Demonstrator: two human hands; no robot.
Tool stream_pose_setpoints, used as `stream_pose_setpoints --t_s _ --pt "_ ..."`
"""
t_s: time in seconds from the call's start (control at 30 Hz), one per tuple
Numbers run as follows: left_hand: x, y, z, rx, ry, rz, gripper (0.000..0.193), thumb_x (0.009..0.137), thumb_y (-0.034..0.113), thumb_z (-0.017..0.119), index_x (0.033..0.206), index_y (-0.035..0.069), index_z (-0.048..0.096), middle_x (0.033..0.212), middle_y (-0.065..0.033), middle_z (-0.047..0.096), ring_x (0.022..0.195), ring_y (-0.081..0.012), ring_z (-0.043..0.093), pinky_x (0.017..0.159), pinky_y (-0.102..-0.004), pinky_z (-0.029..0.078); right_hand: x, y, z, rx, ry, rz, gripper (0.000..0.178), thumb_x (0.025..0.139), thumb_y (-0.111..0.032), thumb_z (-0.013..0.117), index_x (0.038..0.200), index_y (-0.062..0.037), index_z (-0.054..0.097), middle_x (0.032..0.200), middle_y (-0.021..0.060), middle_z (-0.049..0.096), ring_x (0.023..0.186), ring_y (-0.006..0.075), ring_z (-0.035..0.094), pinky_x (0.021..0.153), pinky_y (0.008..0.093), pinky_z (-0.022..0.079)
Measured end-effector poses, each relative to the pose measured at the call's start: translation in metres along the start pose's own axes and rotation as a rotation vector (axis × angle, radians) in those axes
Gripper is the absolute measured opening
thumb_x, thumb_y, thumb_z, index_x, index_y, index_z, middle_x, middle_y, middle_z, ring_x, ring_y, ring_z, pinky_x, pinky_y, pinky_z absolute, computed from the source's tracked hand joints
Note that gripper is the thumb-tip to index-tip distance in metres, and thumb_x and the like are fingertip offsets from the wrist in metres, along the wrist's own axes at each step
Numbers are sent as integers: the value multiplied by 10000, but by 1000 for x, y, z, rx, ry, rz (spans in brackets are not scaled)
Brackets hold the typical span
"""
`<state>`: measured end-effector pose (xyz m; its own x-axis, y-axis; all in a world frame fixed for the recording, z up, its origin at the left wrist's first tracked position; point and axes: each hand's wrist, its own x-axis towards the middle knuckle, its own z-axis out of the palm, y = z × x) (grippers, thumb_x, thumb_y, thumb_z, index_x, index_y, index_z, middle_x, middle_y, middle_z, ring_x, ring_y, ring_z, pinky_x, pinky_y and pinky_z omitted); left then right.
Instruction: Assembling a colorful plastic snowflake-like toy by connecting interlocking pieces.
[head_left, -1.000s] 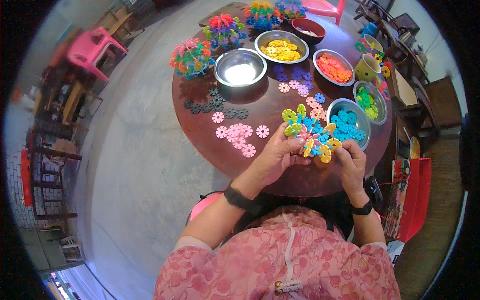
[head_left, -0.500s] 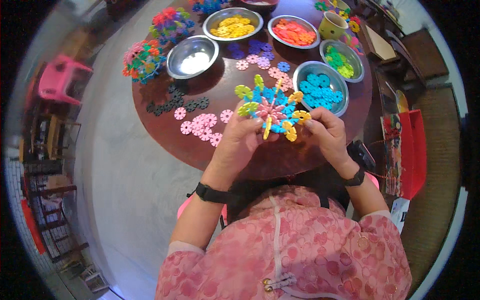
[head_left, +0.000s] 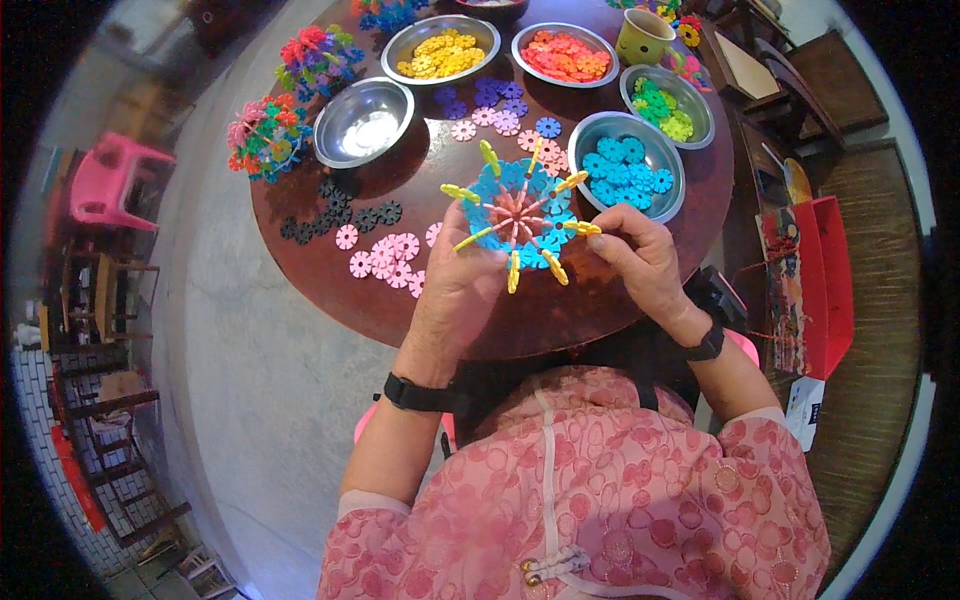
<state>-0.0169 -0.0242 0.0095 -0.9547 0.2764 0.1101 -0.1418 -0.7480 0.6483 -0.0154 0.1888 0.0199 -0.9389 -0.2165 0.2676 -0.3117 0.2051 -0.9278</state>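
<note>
- Plastic is what I have in hand: a wheel of interlocking snowflake discs (head_left: 517, 212), blue around the ring, pinkish spokes at the hub, yellow discs slotted on edge around the rim.
- The wheel is lifted clear of the brown round desk (head_left: 560, 310), above its near half and just beside the steel bowl of blue discs (head_left: 628, 165).
- My left hand (head_left: 455, 285) comes up under the lower left rim; its fingers (head_left: 452, 250) are closed on the wheel there.
- My right hand (head_left: 640, 255) takes the right rim, its fingers (head_left: 605, 222) pinched narrow on or right beside 1 yellow disc; I cannot tell which.
- I judge the wheel light and fairly stiff, yet only friction in the slots keeps it together, so a twist or a squeeze across the ring could pop pieces loose.
- The yellow discs on the rim look like the weakest hold, since each sits in a single slot; I would grip the blue ring between them, 2 hands on opposite sides.
- The plastic looks smooth and glossy, so probably a little slippery; the notched edges give the fingers some purchase.
- Loose pink discs (head_left: 385, 262) and black discs (head_left: 335, 215) lie on the desk to the left.
- Further back stand an empty steel bowl (head_left: 363, 123) and bowls of yellow discs (head_left: 440, 55), orange discs (head_left: 565, 55) and green discs (head_left: 665, 100).
</note>
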Motion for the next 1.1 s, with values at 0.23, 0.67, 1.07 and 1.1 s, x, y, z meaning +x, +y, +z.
stream_pose_setpoints --t_s 0.23,0.67,1.07,1.1 --pt "-2 5 4 -31 24 -37 583 741 -41 549 1297 -3 378 1187 -159 542 1118 -301 552 1032 -408 400 1 -5 1 3 -15 39 93 874 -102 609 866 -10 604 703 -9 586 626 57 527 549 223 413" --pt "-1 7 -9 -169 11 -121 469 935 348 488 1236 -11 463 1186 -162 562 1080 -250 566 893 -411 508 -3 -12 5 -343 -217 -407 112 792 -98 680 787 -17 602 736 120 572 683 295 579 600 364 461" --pt "-3 11 -16 -379 136 -75 517 899 404 527 1288 69 467 1224 -102 558 1112 -243 550 860 -464 496 -2 0 4 -309 -284 -353 121 845 -146 628 835 -32 588 790 125 593 743 317 595 648 386 471" --pt "-3 10 -17 -378 135 -73 517 899 404 527 1288 69 467 1224 -102 558 1112 -243 550 860 -464 496 -2 0 4 -308 -295 -352 117 846 -146 626 844 -34 588 793 126 594 748 320 596 651 388 472"
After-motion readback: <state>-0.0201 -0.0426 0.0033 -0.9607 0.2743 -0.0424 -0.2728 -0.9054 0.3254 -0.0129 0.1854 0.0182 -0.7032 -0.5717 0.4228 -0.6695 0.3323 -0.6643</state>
